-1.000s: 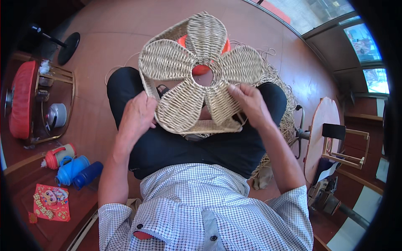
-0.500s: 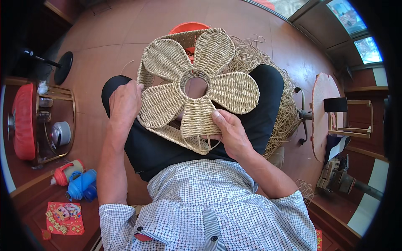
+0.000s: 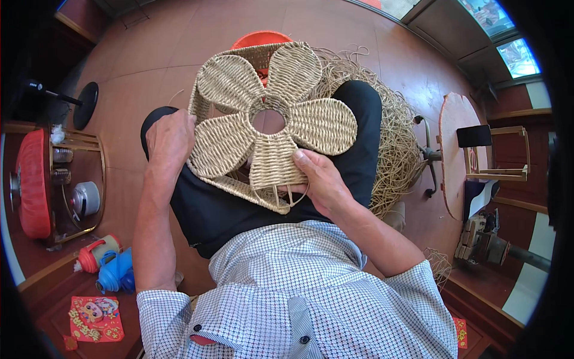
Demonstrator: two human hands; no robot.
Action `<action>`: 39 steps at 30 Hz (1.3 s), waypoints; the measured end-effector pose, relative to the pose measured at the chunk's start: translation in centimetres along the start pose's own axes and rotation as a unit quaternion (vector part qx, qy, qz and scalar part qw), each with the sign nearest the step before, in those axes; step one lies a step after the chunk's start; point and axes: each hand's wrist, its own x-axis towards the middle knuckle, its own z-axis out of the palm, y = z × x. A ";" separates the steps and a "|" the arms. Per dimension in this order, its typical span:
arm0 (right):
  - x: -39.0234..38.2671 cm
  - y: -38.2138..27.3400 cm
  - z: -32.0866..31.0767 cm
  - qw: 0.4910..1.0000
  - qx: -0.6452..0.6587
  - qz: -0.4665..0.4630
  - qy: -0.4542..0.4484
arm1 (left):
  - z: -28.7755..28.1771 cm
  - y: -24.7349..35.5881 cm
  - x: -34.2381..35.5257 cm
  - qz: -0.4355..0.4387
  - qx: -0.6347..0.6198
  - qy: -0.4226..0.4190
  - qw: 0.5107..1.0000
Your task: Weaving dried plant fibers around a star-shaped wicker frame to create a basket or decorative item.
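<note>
Clock centre: the round hub hole of the woven flower (image 3: pixel 274 146); every direction below is read from it.
Woven flower: straw-coloured and five-petalled, held face-up just above the person's lap, with petals at about 1, 3, 6, 8 and 11 o'clock.
Lowest petal: the 6 o'clock petal (image 3: pixel 278 170) ends in a straight edge; thin strands (image 3: pixel 290 194) hang from it, their far ends hard to make out.
Outer band: a woven strip (image 3: pixel 242 192) runs behind the petals, from about 1 o'clock round by 9 to 6 o'clock.
Left hand: at 9 o'clock, the left hand (image 3: pixel 170 136) is curled closed on the outer band, its fingertips hidden.
Right hand: between 4 and 5 o'clock, the right hand (image 3: pixel 326 181) grips the lowest petal by its side, thumb on the upper face and fingers underneath.
Lap: black trousers (image 3: pixel 209 218), with knees spread to either side of the flower.
Red tub: at 12 o'clock, the tub (image 3: pixel 263 39) is partly hidden behind the band.
Cord pile: loose straw-coloured cord (image 3: pixel 394 152) heaps on the floor (image 3: pixel 149 36) from 1 to 4 o'clock, just beyond the knee.
Further out: a round wooden board (image 3: pixel 454 152) near 3 o'clock; a silvery kettle (image 3: pixel 88 198) near 8; a blue jug (image 3: pixel 113 270) between 7 and 8.
</note>
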 end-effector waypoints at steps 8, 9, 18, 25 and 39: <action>-1.2 -5.4 -1.8 0.943 -0.328 0.034 -0.048 | -0.3 -0.7 -0.4 -0.014 -0.059 0.003 0.998; -1.9 -7.4 -1.5 0.915 -0.403 -0.020 0.012 | -1.4 -0.3 -0.5 -0.047 -0.073 -0.004 0.996; 9.4 -14.7 -8.3 0.939 -0.259 -0.188 0.128 | 0.2 10.3 9.9 0.044 -0.409 0.066 0.909; 13.6 -15.8 -5.1 0.999 -0.036 0.025 0.020 | 7.7 14.3 17.9 -0.127 -0.530 -0.129 0.828; 14.4 -14.6 -3.6 0.974 0.221 -0.055 0.003 | 3.8 21.6 15.8 -0.302 -0.350 -0.048 0.886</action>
